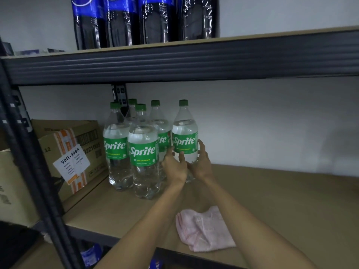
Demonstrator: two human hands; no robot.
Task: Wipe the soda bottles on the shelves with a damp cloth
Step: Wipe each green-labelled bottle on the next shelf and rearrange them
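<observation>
Counting now: I've got five green-capped Sprite bottles (142, 152) here, four dark blue-labelled bottles (120, 26) up top, one pink cloth (204, 230), and at least two cardboard boxes (85, 133).

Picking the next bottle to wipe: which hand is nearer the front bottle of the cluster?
Left. The left hand grips the rightmost bottle on its side facing the front bottle; the right hand grips that bottle's far side.

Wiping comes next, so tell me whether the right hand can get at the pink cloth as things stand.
Probably yes. The cloth lies bare on the shelf near its front edge, nothing on it. The right hand must first let go of the bottle.
</observation>
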